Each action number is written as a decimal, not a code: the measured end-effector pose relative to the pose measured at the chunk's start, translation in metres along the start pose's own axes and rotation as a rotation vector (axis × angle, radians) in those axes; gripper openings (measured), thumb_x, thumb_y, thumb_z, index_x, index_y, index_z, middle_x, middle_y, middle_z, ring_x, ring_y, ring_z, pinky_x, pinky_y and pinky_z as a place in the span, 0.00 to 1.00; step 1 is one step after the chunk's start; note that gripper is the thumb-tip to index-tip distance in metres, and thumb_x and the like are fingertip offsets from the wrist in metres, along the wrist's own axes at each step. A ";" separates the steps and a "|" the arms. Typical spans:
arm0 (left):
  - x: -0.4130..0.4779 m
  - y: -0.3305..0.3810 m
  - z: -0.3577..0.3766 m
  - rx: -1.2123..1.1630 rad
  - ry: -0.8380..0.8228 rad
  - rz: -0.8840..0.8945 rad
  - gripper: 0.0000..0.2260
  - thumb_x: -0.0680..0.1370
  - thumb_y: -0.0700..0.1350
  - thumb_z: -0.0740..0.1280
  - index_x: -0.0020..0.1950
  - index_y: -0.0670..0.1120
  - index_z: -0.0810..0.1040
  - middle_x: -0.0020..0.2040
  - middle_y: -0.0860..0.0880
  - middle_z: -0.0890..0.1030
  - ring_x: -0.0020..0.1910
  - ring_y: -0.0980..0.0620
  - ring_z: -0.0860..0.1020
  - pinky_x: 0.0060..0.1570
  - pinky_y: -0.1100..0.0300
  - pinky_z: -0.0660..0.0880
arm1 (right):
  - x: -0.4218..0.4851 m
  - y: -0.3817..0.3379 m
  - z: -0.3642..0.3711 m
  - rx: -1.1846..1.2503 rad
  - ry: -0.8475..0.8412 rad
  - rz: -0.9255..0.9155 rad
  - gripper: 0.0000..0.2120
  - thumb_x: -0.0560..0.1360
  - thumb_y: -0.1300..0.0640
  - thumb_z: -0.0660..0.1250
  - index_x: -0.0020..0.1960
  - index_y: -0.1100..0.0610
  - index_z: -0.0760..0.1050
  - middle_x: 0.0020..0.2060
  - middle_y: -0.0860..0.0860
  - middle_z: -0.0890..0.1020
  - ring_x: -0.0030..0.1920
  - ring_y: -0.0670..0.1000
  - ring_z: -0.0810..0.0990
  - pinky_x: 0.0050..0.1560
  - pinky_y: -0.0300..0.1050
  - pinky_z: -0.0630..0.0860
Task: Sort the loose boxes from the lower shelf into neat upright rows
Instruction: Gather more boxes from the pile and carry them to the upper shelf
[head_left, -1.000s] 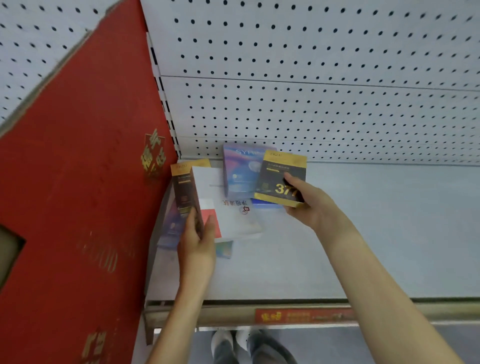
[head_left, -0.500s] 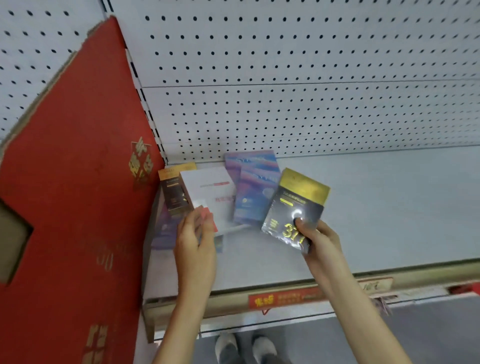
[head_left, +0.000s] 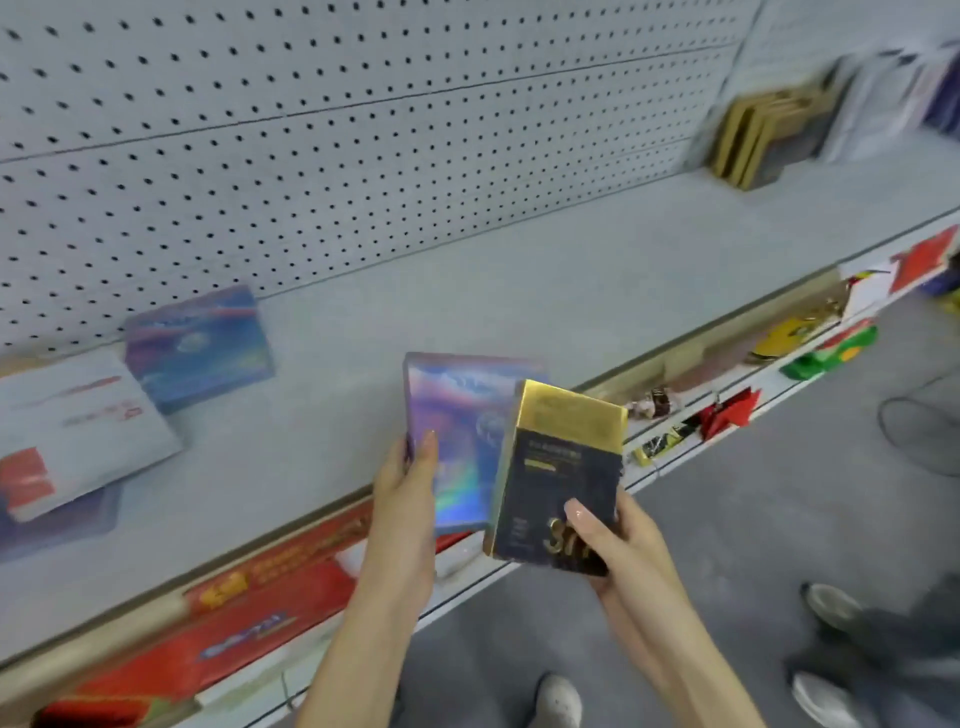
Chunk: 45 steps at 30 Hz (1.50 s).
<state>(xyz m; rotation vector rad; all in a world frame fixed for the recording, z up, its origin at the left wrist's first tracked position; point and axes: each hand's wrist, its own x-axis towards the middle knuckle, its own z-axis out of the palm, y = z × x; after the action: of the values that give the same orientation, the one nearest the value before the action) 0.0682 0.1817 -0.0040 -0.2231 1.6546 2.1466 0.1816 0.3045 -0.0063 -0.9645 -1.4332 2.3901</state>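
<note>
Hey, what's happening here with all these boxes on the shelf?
A person is tidying a shop shelf by hand. The left hand grips a shimmery purple-blue box and the right hand grips a dark box with a gold top, both held up near the shelf's front edge. A second purple-blue box sits at the back by the pegboard, and a white and red box rests slanted at the left. A row of gold-edged boxes stands upright at the far right.
</note>
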 end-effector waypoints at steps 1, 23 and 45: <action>-0.007 -0.010 0.024 0.000 -0.013 0.044 0.09 0.81 0.43 0.60 0.58 0.45 0.77 0.52 0.46 0.83 0.46 0.51 0.82 0.43 0.57 0.79 | -0.001 -0.010 -0.022 -0.007 0.021 -0.012 0.13 0.75 0.61 0.66 0.58 0.54 0.77 0.49 0.51 0.86 0.45 0.50 0.85 0.38 0.40 0.79; 0.004 -0.108 0.387 0.142 -0.327 0.125 0.11 0.81 0.43 0.60 0.59 0.51 0.78 0.57 0.51 0.82 0.59 0.50 0.79 0.60 0.51 0.74 | 0.086 -0.178 -0.366 0.010 0.436 -0.244 0.12 0.76 0.62 0.66 0.60 0.59 0.75 0.48 0.51 0.85 0.43 0.49 0.83 0.37 0.42 0.82; 0.246 -0.149 0.625 0.065 0.135 0.214 0.10 0.80 0.50 0.63 0.58 0.47 0.77 0.56 0.47 0.82 0.58 0.46 0.79 0.61 0.47 0.72 | 0.471 -0.420 -0.519 -0.215 0.054 -0.009 0.22 0.75 0.61 0.69 0.66 0.55 0.66 0.53 0.55 0.82 0.53 0.53 0.83 0.50 0.45 0.78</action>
<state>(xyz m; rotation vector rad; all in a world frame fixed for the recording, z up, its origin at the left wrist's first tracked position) -0.0120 0.8631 -0.0531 -0.1827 1.8973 2.2714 0.0731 1.1145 -0.0222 -1.0594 -1.6964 2.2186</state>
